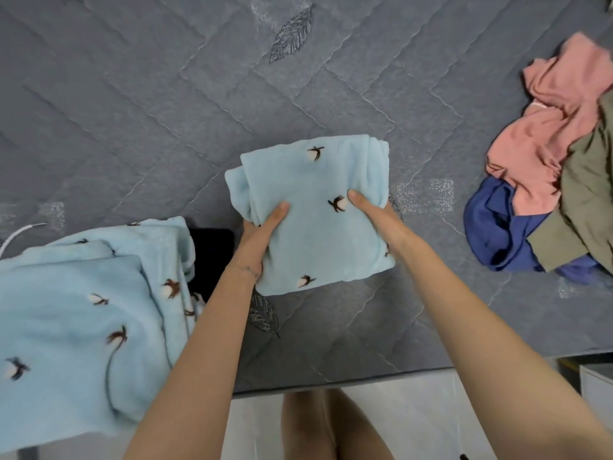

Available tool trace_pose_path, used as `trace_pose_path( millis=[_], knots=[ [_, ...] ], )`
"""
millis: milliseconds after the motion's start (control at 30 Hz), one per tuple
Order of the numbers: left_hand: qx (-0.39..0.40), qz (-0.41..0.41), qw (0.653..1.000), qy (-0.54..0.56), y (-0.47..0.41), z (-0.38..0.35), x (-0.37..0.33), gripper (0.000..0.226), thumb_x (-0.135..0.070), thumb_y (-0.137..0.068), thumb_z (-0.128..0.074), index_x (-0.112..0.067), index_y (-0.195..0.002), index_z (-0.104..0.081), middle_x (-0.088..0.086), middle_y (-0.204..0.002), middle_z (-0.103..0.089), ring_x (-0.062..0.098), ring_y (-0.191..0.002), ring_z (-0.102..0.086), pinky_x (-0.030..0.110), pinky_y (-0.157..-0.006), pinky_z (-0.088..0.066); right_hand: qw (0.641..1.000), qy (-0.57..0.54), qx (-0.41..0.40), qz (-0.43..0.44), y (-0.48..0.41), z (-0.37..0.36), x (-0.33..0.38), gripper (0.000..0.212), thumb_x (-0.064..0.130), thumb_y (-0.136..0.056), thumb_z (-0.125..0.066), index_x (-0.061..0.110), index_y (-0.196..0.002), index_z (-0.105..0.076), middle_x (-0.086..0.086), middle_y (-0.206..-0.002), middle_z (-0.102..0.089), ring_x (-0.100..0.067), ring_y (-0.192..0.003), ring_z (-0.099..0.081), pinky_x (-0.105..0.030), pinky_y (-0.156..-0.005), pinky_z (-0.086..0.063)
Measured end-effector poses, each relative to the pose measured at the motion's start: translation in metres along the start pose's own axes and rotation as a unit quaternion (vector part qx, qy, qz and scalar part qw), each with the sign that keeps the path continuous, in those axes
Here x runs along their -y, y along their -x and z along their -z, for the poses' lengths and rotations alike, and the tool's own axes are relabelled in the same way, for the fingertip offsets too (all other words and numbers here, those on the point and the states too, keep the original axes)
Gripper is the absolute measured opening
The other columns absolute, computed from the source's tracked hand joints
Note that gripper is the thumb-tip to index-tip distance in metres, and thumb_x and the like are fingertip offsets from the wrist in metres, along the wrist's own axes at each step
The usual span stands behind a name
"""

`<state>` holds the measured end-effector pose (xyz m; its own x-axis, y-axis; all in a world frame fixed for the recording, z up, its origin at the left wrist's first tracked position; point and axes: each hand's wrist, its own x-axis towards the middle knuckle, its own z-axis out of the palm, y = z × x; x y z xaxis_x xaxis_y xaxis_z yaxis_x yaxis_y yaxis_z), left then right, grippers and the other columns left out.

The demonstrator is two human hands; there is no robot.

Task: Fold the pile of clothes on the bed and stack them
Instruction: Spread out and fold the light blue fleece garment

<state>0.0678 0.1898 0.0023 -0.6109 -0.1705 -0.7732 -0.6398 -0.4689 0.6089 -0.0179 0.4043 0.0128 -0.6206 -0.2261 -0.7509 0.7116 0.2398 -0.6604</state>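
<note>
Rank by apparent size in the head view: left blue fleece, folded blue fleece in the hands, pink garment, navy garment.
1. left blue fleece, nearest the camera
2. folded blue fleece
3. pink garment, partly cropped
4. navy garment, partly covered

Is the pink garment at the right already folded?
No, the pink garment lies crumpled in a heap with an olive garment and a dark blue garment.

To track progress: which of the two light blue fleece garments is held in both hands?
The small folded light blue fleece garment at the centre: left hand and right hand grip its sides. The larger one lies apart at the left.
</note>
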Motion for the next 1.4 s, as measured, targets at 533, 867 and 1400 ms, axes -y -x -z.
trace_pose_path(
  millis=[533, 867, 1400],
  knots=[
    [-0.041, -0.116, 0.990, 0.072, 0.227, 0.020, -0.059, 0.070, -0.047, -0.074, -0.080, -0.027, -0.135, -0.055, -0.004, -0.124, -0.067, 0.019, -0.114, -0.064, 0.045, -0.100, -0.051, 0.997, 0.013, -0.012, 0.072, 0.216, -0.054, 0.078, 0.037, 0.051, -0.083, -0.071, 0.034, -0.115, -0.063, 0.012, -0.107, -0.073, -0.006, -0.094, -0.071, -0.026, -0.080, -0.055],
    [-0.013, -0.102, 0.989, 0.106, 0.314, 0.131, -0.080, 0.053, -0.045, -0.083, -0.073, -0.025, -0.131, -0.061, 0.003, -0.125, -0.067, 0.027, -0.115, -0.064, 0.052, -0.100, -0.049, 0.997, -0.012, -0.003, 0.074, 0.285, -0.171, 0.066, 0.045, 0.050, -0.084, -0.070, 0.030, -0.123, -0.061, 0.011, -0.111, -0.072, -0.006, -0.096, -0.070, -0.024, -0.075, -0.054],
    [-0.155, -0.119, 0.979, -0.067, 0.257, 0.333, -0.088, 0.048, -0.062, -0.087, -0.057, -0.031, -0.125, -0.057, -0.011, -0.108, -0.071, 0.014, -0.101, -0.068, 0.025, -0.082, -0.055, 0.992, 0.011, -0.098, 0.073, 0.230, -0.373, -0.006, 0.074, 0.073, -0.075, -0.065, 0.032, -0.135, -0.052, 0.018, -0.120, -0.064, -0.004, -0.109, -0.061, -0.026, -0.091, -0.049]
  ],
)
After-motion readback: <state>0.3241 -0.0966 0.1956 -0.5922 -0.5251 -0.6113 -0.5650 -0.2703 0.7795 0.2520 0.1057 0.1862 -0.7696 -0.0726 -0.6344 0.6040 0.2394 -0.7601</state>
